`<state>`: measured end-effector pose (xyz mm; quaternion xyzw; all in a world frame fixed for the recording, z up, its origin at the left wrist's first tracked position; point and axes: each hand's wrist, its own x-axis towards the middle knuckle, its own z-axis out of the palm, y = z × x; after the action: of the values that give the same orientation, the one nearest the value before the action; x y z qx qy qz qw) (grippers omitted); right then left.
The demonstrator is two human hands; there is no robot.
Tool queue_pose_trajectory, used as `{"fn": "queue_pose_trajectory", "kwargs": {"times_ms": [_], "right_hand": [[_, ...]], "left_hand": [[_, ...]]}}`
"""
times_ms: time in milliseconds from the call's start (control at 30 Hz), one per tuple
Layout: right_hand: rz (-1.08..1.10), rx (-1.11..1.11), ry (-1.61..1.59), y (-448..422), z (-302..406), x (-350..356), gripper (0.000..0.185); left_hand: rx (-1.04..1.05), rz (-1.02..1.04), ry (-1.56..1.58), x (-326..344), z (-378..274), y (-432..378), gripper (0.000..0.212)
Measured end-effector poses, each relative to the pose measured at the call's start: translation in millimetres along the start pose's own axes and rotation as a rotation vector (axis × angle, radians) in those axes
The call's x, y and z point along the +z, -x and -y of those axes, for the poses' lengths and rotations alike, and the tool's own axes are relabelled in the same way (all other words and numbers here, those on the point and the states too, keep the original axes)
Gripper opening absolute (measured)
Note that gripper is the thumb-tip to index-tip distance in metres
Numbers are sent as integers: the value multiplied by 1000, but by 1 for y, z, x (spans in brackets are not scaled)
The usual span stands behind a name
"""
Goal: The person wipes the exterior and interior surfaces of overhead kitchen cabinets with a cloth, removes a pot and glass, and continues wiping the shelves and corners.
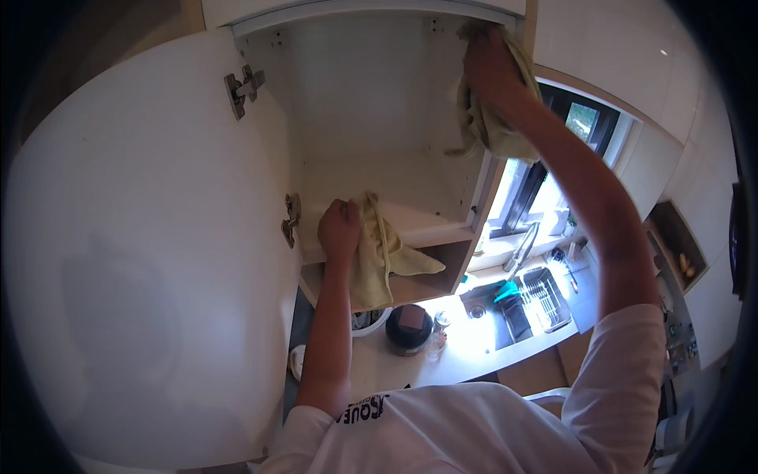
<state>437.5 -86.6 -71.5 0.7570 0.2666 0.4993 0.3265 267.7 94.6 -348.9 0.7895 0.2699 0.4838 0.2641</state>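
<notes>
An open white wall cabinet (pixel 361 83) is in front of me, with no items visible inside. At its lower front edge, my left hand (pixel 339 230) is closed around a pale yellow-green cloth (pixel 376 260), which hangs down past the cabinet floor. My right hand (pixel 492 65) is raised to the upper right front edge of the cabinet. It presses a second yellow-green cloth (pixel 512 142) there, and the loose folds drape below the wrist. Part of that cloth is hidden by the hand and forearm.
The cabinet door (pixel 136 237) stands wide at left on metal hinges (pixel 240 92). An open shelf (pixel 426 284) runs beneath the cabinet. Below are a dark round appliance (pixel 408 329), glass jars (pixel 437 343), a sink (pixel 479 314) and a wire dish rack (pixel 545 299). A window (pixel 539 178) is at right.
</notes>
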Motion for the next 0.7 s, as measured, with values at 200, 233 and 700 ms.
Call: {"fn": "queue_pose_trajectory", "kwargs": {"times_ms": [200,233,700], "right_hand": [[266,684,-1732,108,155,49,37],[259,684,-1724,107,160,59,37],[35,679,-2000,32,164,31,57]], "left_hand": [[-88,60,-15,-13,0,-3,31],[-77,68,-17,-9,1,-3,30],[-54,16,5,-22,11,-4,29]]}}
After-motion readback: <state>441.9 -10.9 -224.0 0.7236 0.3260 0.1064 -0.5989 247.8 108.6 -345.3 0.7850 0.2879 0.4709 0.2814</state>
